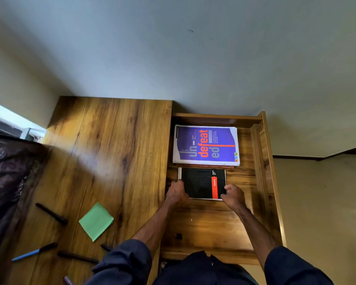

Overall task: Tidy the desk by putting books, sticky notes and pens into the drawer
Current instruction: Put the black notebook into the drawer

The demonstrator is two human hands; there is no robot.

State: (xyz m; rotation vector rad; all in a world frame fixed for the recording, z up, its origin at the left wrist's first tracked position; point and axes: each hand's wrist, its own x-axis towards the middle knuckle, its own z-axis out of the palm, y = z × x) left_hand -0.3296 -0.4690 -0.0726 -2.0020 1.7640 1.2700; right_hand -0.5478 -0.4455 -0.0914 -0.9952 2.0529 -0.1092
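Below us, a wooden desk (pixel 111 151) fills the left half of the view, and its open drawer (pixel 263 161) fills the right half. At the back of the drawer a large purple book (pixel 206 145) lies flat, cover up, with orange and grey lettering. Just in front of it, nearly touching its near edge, is a smaller black spiral notebook (pixel 201 183) with a red stripe, also lying level inside the drawer. We cannot tell whether it rests on the drawer floor or is held slightly above it.

Both our hands are on this notebook. Our left hand (pixel 176 194) is at its left edge, just below the spiral binding, with the fingers curled closed around that edge. Our right hand (pixel 233 195) is at the near right corner, with the thumb and fingers pinching the edge narrowly. The notebook sits between the two hands, and our forearms reach in from dark blue sleeves.

On the desk to the left, well apart from the drawer, lies a green pad of sticky notes (pixel 96 221). Around it are a black pen (pixel 51 213), a blue pen (pixel 34 251) and another dark pen (pixel 77 257).
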